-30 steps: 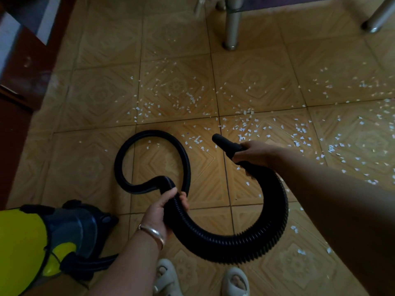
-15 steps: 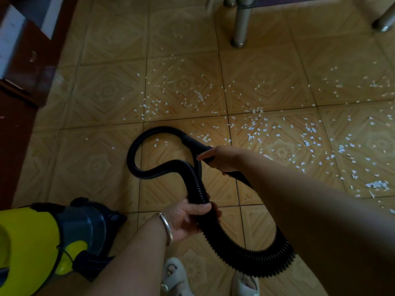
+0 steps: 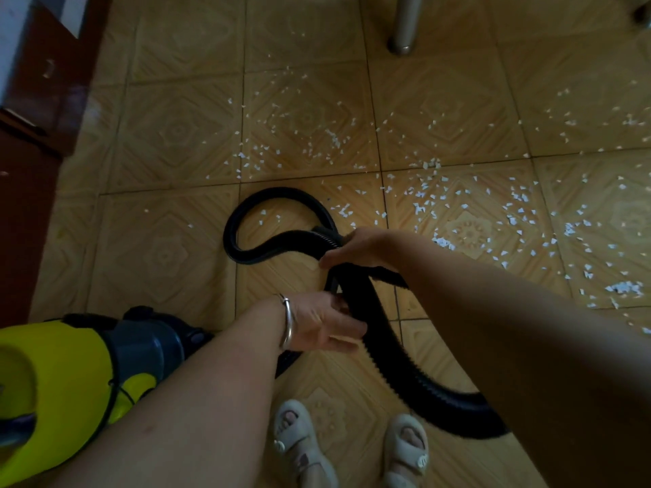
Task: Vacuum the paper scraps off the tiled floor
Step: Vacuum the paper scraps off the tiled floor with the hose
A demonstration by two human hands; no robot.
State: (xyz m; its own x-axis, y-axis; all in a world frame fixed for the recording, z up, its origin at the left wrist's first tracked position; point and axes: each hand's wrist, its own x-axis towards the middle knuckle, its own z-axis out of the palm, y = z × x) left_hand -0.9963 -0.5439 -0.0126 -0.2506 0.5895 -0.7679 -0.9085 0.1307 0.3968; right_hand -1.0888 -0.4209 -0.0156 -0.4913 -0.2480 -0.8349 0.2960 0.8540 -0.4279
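Hose [image 3: 384,353], left hand [image 3: 322,325] grip curled round it, right hand [image 3: 359,245] grip likewise, paper scraps [image 3: 432,165] strewn on tiled floor [image 3: 169,135].

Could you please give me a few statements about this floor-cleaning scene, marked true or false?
1. The left hand and the right hand both hold the black hose. True.
2. The vacuum cleaner is red. False: its body is yellow with a grey section.
3. White paper scraps lie scattered on the tiles. True.
4. The bracelet is on the right wrist. False: it is on the left wrist.
5. The person is barefoot. False: they wear pale sandals.
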